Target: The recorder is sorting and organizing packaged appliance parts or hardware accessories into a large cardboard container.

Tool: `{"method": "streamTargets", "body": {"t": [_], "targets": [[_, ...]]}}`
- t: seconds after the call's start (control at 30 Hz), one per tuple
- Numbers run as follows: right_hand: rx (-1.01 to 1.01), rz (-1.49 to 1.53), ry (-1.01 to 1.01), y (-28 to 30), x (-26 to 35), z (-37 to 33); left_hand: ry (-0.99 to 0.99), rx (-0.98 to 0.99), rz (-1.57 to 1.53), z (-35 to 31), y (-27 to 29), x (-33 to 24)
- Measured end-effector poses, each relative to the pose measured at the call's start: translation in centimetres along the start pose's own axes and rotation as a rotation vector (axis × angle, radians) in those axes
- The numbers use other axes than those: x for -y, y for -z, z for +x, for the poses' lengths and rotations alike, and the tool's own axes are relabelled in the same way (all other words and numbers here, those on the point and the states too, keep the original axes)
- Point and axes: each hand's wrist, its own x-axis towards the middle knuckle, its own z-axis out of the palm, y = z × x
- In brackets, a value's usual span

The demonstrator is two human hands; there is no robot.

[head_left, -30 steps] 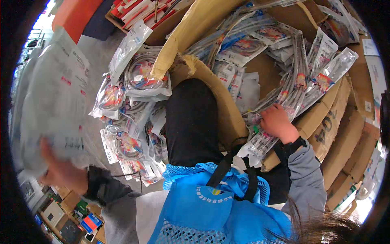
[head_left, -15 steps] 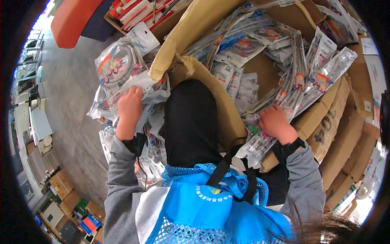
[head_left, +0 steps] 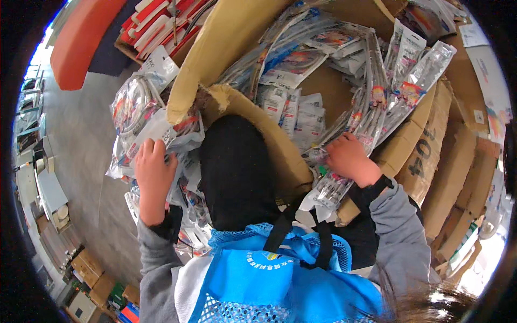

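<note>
My left hand point(head_left: 153, 175) is at the lower edge of a clear bag of coiled grey cable point(head_left: 132, 110), on a heap of similar bags left of the box. Its fingers are slightly bent and its thumb stands apart, with nothing visible between them. Inside the open cardboard box point(head_left: 226, 40) lie many packaged cables. My right hand point(head_left: 350, 158) is closed over the box's near right side, its fingertips curled around a long clear plastic package point(head_left: 328, 194) of cable. The fingertips are partly hidden among the plastic.
My black-covered knee point(head_left: 237, 161) presses beside the box's torn left flap. Folded cardboard flaps point(head_left: 425, 142) stand at the right. Farther back left are a crate of red and white packs point(head_left: 156, 27) and an orange seat point(head_left: 81, 43). Grey floor point(head_left: 86, 134) lies left.
My left hand has drawn back toward me from the cable bag, its thumb now apart. My right hand stays on the packages. The whole view has shifted slightly.
</note>
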Motion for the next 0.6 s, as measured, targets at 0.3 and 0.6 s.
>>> {"method": "streamTargets", "body": {"t": [0.3,0.6], "targets": [[0.087,0.004,-0.054,0.1,0.2,0.1,-0.999,0.049,-0.515,9.4,-2.5,-18.2],[0.171,-0.001,-0.089,-0.1,0.3,-0.2,-1.246,-0.104,0.616,16.2,-34.6,-36.2]]}}
